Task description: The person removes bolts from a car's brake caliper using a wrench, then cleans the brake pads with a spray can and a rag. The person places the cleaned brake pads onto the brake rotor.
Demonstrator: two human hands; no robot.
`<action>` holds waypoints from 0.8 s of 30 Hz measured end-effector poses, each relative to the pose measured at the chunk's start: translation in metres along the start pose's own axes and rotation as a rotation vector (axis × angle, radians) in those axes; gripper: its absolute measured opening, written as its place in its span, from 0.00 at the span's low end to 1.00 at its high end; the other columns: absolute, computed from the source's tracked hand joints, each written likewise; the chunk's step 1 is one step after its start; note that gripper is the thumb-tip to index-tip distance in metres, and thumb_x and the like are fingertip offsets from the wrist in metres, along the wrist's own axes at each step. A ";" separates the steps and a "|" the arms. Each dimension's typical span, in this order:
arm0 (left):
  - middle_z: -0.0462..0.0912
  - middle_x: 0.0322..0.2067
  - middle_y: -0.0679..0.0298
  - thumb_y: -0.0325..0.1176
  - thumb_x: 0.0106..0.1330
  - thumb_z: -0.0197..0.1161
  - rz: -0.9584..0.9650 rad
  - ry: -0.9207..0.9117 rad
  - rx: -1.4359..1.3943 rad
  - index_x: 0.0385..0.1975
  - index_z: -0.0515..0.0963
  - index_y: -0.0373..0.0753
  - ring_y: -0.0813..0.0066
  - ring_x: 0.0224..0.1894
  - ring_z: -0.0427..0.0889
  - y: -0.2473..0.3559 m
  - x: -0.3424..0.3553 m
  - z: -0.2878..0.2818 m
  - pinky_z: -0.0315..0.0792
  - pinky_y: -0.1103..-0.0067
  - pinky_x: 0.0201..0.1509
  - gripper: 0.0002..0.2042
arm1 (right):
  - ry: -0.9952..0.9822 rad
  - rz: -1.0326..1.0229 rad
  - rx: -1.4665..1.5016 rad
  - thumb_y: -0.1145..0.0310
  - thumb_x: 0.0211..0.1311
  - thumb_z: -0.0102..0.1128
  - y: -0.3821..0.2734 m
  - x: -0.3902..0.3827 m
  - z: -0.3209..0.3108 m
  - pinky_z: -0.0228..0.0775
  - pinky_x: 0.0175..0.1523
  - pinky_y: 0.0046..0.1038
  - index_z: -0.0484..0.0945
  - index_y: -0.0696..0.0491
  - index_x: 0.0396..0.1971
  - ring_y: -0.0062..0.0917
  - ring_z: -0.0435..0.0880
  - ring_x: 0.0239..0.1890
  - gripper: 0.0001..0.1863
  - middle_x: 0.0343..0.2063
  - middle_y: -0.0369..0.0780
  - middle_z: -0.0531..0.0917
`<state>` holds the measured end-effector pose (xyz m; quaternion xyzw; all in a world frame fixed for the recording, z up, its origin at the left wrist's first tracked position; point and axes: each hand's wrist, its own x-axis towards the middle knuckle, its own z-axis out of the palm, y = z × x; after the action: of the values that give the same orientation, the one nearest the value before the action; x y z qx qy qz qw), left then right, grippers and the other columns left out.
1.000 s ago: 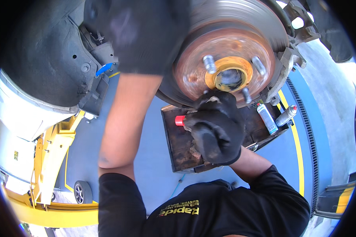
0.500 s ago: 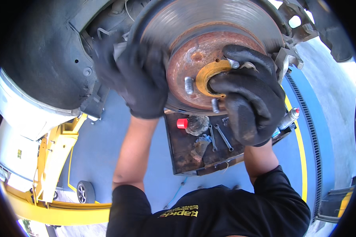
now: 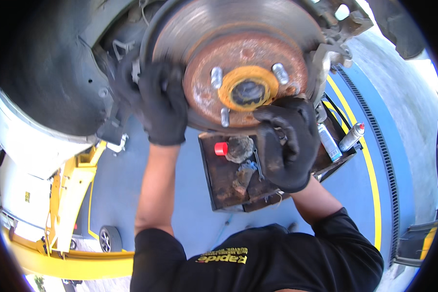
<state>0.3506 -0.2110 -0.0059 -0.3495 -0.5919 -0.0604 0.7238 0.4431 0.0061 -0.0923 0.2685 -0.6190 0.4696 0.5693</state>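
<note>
In front of me is a brake disc with a rusty centre, a yellowish hub ring and several wheel studs, one of them a stud at upper right. My left hand, in a black glove, is at the disc's left edge, thumb side against it; its fingers, slightly blurred, bend round the rim and are partly hidden. At the lower right of the disc, my right hand, also gloved, has its fingers curled in against the edge. What lies under those fingertips is hidden.
Below the disc stands a dark tray with a red cap, a greyish lump, a wrench and two spray cans, the nearer a white can. A yellow lift arm is at left, a wheel on the floor.
The disc has turned slightly clockwise. My right hand has come off the hub centre and down to the disc's lower right edge. My left hand stays by the left edge; the view has shifted.
</note>
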 end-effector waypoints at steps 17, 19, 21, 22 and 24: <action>0.73 0.60 0.58 0.47 0.65 0.69 0.035 -0.091 0.146 0.42 0.85 0.52 0.43 0.64 0.67 -0.010 0.043 0.016 0.59 0.49 0.68 0.11 | -0.086 -0.062 -0.105 0.72 0.47 0.69 0.007 0.006 0.003 0.68 0.57 0.40 0.86 0.52 0.37 0.42 0.78 0.42 0.14 0.28 0.39 0.80; 0.73 0.61 0.57 0.47 0.65 0.70 0.070 -0.089 0.184 0.43 0.85 0.52 0.41 0.65 0.66 -0.007 0.052 0.017 0.59 0.48 0.68 0.12 | -0.009 -0.020 -0.028 0.71 0.47 0.70 0.002 0.000 0.011 0.68 0.54 0.40 0.85 0.53 0.37 0.40 0.77 0.39 0.13 0.25 0.38 0.75; 0.72 0.62 0.55 0.47 0.65 0.70 0.027 -0.218 0.206 0.45 0.85 0.52 0.40 0.66 0.66 -0.002 0.059 0.016 0.58 0.47 0.69 0.13 | -0.102 -0.034 -0.026 0.71 0.48 0.70 -0.006 -0.008 0.021 0.68 0.54 0.41 0.84 0.53 0.36 0.40 0.76 0.38 0.13 0.26 0.39 0.76; 0.71 0.62 0.53 0.47 0.65 0.70 0.035 -0.200 0.141 0.46 0.84 0.52 0.40 0.66 0.66 0.001 0.064 0.017 0.58 0.47 0.71 0.14 | -0.163 -0.081 -0.027 0.71 0.48 0.70 -0.013 -0.012 0.023 0.68 0.54 0.41 0.84 0.52 0.36 0.40 0.76 0.38 0.12 0.27 0.39 0.76; 0.70 0.63 0.53 0.47 0.65 0.70 0.014 -0.118 0.197 0.46 0.84 0.52 0.40 0.66 0.66 0.007 0.056 0.010 0.59 0.47 0.70 0.13 | -0.216 0.003 0.065 0.72 0.48 0.71 -0.020 -0.015 0.018 0.71 0.48 0.40 0.84 0.52 0.35 0.40 0.77 0.35 0.11 0.27 0.40 0.77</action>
<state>0.3625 -0.1822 0.0423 -0.2838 -0.6342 0.0238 0.7189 0.4556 -0.0212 -0.0997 0.3352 -0.6614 0.4587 0.4897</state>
